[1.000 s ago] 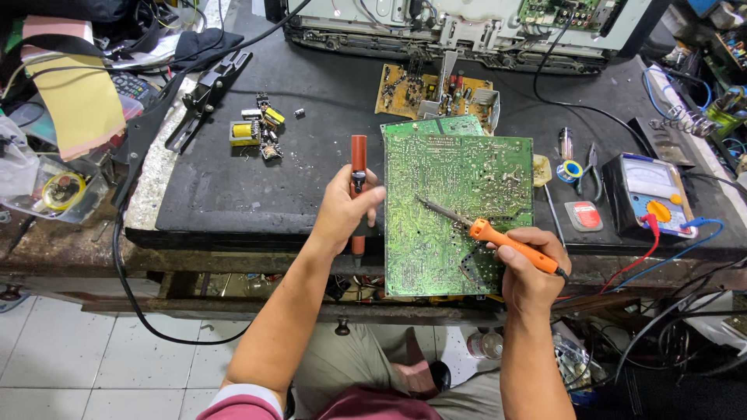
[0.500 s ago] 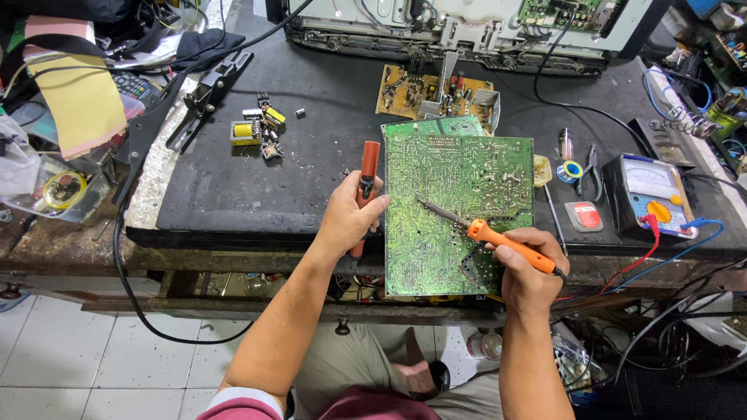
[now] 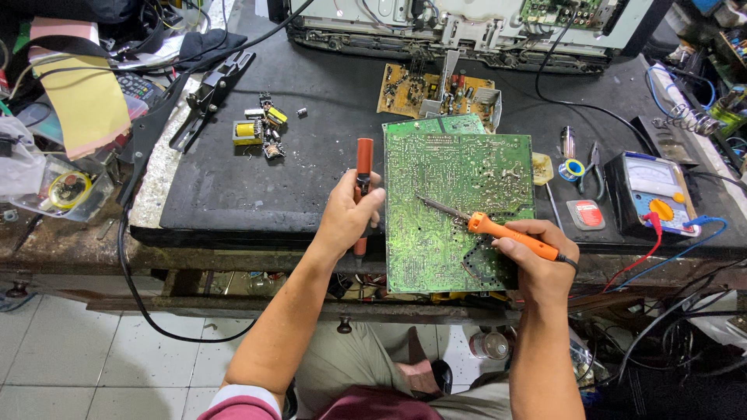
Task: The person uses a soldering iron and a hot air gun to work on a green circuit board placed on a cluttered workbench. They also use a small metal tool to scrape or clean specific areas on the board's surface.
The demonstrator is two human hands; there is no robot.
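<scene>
A large green circuit board (image 3: 459,198) lies solder side up on the black bench mat, overhanging the front edge. My right hand (image 3: 537,260) grips an orange-handled soldering iron (image 3: 510,233); its metal tip rests on the middle of the board. My left hand (image 3: 346,218) holds a red pen-shaped desoldering pump (image 3: 363,163) upright just left of the board's left edge.
A smaller brown circuit board (image 3: 424,89) lies behind the green one. Loose electronic parts (image 3: 261,128) sit at the left of the mat (image 3: 311,155). An analogue multimeter (image 3: 650,194), a solder reel (image 3: 574,167) and a red tin (image 3: 585,214) stand to the right. An opened chassis (image 3: 467,31) spans the back.
My left hand has tilted the red pump slightly and shifted it a little toward the board's edge. My right hand and the iron have barely moved.
</scene>
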